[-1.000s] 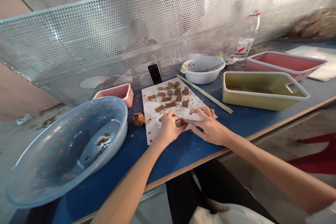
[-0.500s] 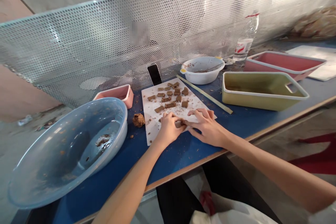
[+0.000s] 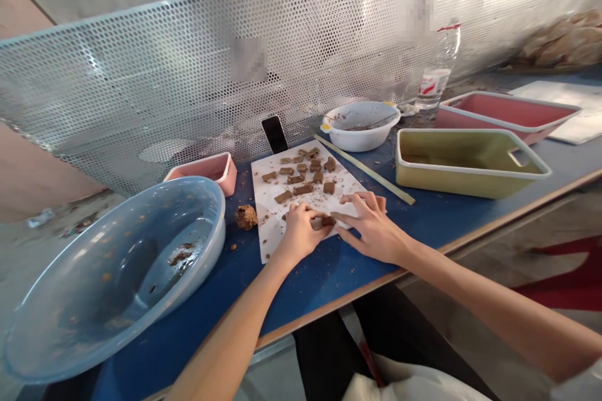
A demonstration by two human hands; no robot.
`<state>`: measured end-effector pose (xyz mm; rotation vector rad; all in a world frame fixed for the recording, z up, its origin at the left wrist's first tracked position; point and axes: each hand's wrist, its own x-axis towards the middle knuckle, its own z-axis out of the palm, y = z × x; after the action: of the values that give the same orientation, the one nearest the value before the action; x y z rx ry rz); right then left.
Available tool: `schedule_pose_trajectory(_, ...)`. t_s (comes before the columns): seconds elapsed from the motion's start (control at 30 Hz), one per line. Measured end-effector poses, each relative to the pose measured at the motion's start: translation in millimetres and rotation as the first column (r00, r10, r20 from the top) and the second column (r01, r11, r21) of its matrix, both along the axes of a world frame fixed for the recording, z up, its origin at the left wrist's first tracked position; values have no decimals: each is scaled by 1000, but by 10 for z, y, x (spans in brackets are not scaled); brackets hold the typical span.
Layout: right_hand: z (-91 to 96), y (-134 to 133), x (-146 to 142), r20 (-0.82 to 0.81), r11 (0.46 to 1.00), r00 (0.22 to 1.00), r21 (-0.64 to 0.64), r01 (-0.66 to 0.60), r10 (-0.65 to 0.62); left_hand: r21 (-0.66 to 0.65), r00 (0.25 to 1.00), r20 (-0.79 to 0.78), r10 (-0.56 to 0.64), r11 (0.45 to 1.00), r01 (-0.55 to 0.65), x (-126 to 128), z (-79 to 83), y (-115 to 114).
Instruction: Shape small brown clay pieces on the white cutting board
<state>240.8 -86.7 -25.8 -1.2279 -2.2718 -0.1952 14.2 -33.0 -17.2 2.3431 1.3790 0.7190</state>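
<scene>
A white cutting board (image 3: 268,207) lies on the blue table (image 3: 310,276) and carries several small brown clay pieces (image 3: 303,188). My left hand (image 3: 300,229) rests on the board's near edge with its fingers curled round a brown clay piece (image 3: 325,222). My right hand (image 3: 374,225) lies just to its right, fingers stretched out and apart, the fingertips touching the same piece. A rough brown clay lump (image 3: 246,217) sits on the table left of the board.
A large clear blue basin (image 3: 113,269) fills the left. A pink tub (image 3: 207,169), a phone (image 3: 275,134), a white bowl (image 3: 361,125), a thin stick (image 3: 364,169), a yellow tray (image 3: 470,163), a pink tray (image 3: 508,111) and a bottle (image 3: 435,78) stand before the perforated metal screen (image 3: 188,75).
Both hands stay at the board's near edge, working the same piece. My right hand's fingers have spread slightly. The camera has shifted a little.
</scene>
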Motion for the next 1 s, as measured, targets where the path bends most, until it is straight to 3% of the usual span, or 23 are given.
schedule_pose_trajectory(0.2, -11, 5, -3, -38, 999, 998, 4, 41, -41, 7, 999, 49, 18, 1000, -18, -14, -16, 8)
schedule_pose_trajectory(0.3, -1, 10, -2, 3, 999, 999, -19, -37, 37, 5, 989, 142, -30, 1000, 29, -94, 48, 51)
schedule_pose_trajectory(0.37, -4, 15, 4, -24, 1000, 1000, 4, 13, -12, 20, 976, 209, -58, 998, 55, -165, 104, 90)
schedule_pose_trajectory(0.47, -48, 22, 15, -81, 995, 992, 16, 94, -92, 95, 963, 271, -6, 995, -20, -241, 147, 137)
schedule_pose_trajectory(0.63, -56, 93, 57, -36, 996, 998, -81, 45, -48, 231, 960, 277, 49, 966, -116, -231, 82, 148)
schedule_pose_trajectory(0.77, 280, 376, 97, 108, 971, 978, -179, -158, 179, 277, 971, 238, 41, 955, -108, -206, 40, 139)
schedule_pose_trajectory(0.87, 568, 730, 75, 137, 896, 906, -267, -354, 399, 272, 974, 221, 47, 956, -108, -205, 43, 131)
schedule_pose_trajectory(0.93, 641, 951, 54, 160, 838, 857, -356, -413, 490, 258, 975, 217, 49, 960, -106, -205, 57, 116)
schedule_pose_trajectory(1.0, 600, 1095, 54, 185, 817, 828, -375, -438, 529, 246, 977, 207, 47, 964, -99, -202, 75, 93)
